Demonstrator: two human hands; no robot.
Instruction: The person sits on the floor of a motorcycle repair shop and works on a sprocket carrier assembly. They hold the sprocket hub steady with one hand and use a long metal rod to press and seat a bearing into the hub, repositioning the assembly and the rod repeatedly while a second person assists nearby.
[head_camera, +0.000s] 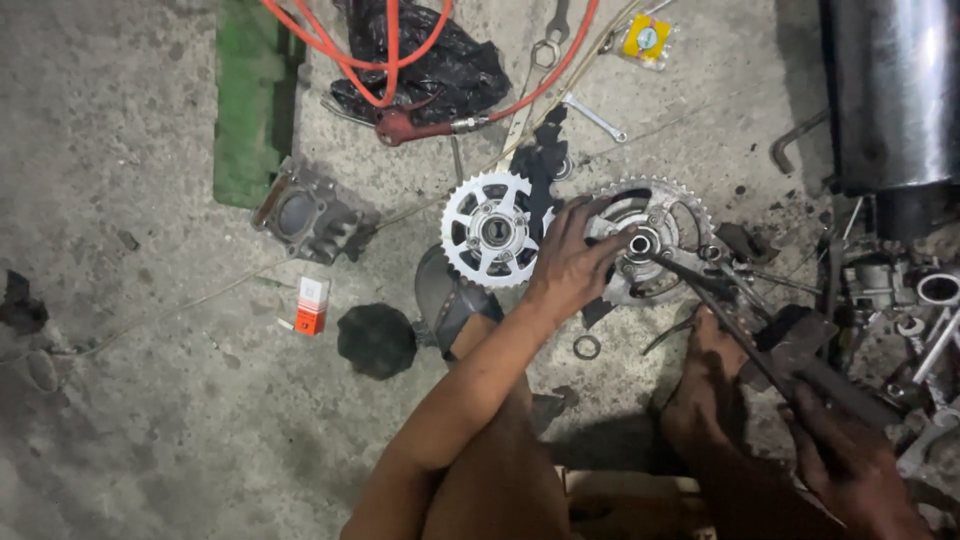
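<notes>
The person's left hand (572, 262) lies flat, fingers spread, on the near-left rim of a worn, greasy sprocket hub (655, 240) that rests on the concrete floor (130, 400) right of the middle. The hand presses on the hub and does not close around it. The right hand (858, 468), low at the floor's right edge, is closed around the handle of a long dark metal tool (745, 318). The tool's shaft runs up and to the left, and its tip meets the round bearing hole at the hub's middle. Whether the tip sits inside the hole or only against it cannot be told.

Just left of the hub, touching or nearly touching it, lies a cleaner silver sprocket (490, 229) with cut-out spokes, flat on the floor. A black toothed strip (541, 160) stands between the two at their far side. A small metal ring (587, 347) lies on the floor just below the left wrist, and a black round cap (376, 340) lies further left, near a small orange-and-white box (312, 305). An engine cylinder block (308, 215) sits beyond the box, beside a green board (245, 100) at the floor's far edge. An orange hose (540, 85) loops over a black plastic bag (430, 60) at the far edge, with open-ended wrenches (595, 118) close by. A shiny metal cylinder (890, 90) fills the far right corner, above a heap of small engine parts (900, 290).
</notes>
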